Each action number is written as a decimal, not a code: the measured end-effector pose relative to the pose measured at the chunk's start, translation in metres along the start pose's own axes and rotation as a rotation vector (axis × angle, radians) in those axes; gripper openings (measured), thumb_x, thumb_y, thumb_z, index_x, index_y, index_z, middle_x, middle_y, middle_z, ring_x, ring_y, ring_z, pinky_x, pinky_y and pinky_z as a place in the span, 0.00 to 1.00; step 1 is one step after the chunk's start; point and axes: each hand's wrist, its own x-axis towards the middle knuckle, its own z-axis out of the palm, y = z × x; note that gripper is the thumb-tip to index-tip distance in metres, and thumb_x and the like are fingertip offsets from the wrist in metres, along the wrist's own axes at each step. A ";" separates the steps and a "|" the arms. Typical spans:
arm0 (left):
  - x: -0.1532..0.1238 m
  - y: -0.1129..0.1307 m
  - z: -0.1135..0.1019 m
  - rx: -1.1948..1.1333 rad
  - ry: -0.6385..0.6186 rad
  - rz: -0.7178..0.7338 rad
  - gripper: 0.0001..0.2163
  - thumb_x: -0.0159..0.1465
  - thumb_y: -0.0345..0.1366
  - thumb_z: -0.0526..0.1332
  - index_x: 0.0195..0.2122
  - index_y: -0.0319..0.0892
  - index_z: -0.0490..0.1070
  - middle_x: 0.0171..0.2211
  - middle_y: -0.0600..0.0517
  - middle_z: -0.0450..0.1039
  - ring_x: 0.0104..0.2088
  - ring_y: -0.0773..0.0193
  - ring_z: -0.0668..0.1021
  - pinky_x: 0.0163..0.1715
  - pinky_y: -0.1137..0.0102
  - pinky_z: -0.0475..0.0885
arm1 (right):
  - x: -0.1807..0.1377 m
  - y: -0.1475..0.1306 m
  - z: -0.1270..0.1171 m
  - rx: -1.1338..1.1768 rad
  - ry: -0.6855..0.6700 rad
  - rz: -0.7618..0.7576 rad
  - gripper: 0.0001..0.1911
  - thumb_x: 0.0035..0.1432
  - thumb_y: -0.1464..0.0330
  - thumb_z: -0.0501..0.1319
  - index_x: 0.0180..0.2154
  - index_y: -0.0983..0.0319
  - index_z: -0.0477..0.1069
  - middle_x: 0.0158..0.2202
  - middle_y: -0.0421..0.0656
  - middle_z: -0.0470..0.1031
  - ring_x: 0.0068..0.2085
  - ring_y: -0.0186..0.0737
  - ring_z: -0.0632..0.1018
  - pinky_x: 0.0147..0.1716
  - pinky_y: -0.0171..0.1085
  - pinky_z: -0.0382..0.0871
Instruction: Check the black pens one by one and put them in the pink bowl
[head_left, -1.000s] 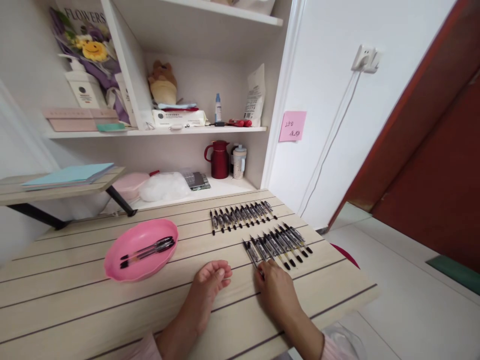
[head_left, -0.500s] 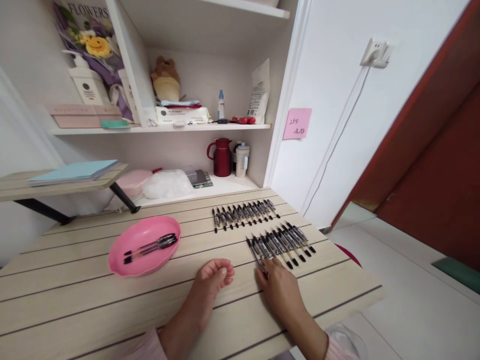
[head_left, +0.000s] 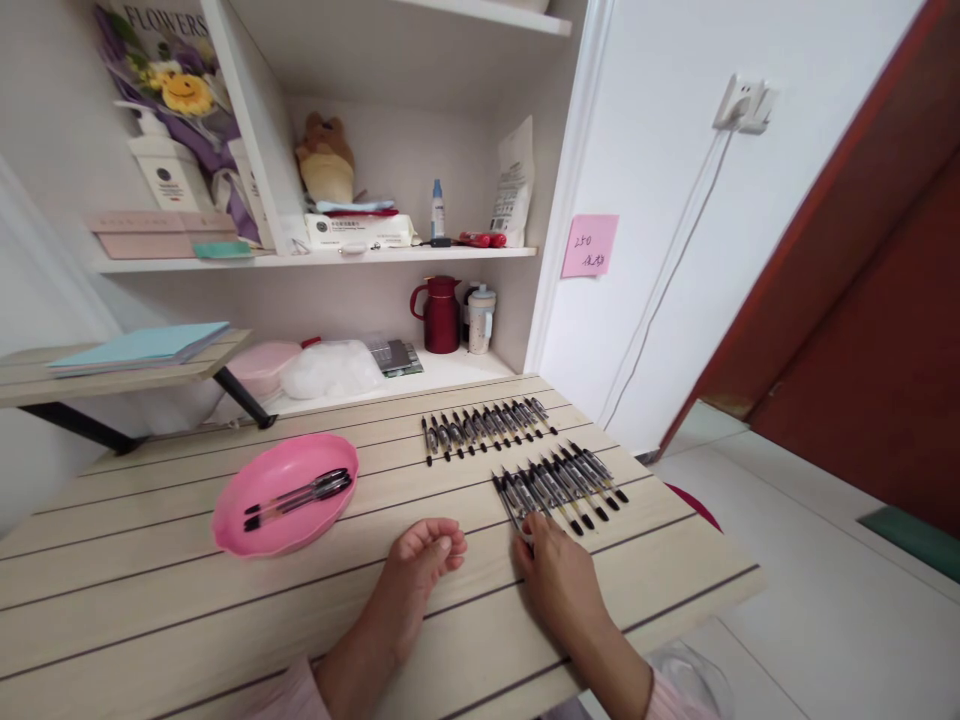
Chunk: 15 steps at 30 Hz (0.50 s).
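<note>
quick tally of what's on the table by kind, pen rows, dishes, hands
rows of pens: 2 (far row, near row)
pink dish: 1
hands: 2 (left hand, right hand)
total: 5

Wide bare strip of table along near edge, left of left hand. Open gap between left hand and right hand. Blocked just ahead of right hand by near row of pens, fingertips touching it. Far row of pens close behind, only a narrow lane between rows. Pink dish in the way at left-centre, bare boards around it. Low side shelf overhanging far left corner.
</note>
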 end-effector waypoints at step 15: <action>0.001 -0.002 -0.002 0.002 -0.019 0.009 0.09 0.50 0.34 0.65 0.32 0.39 0.73 0.30 0.47 0.74 0.34 0.62 0.75 0.38 0.66 0.67 | 0.000 0.000 0.000 -0.011 0.024 -0.011 0.05 0.57 0.69 0.51 0.33 0.61 0.64 0.28 0.43 0.72 0.28 0.37 0.73 0.23 0.34 0.54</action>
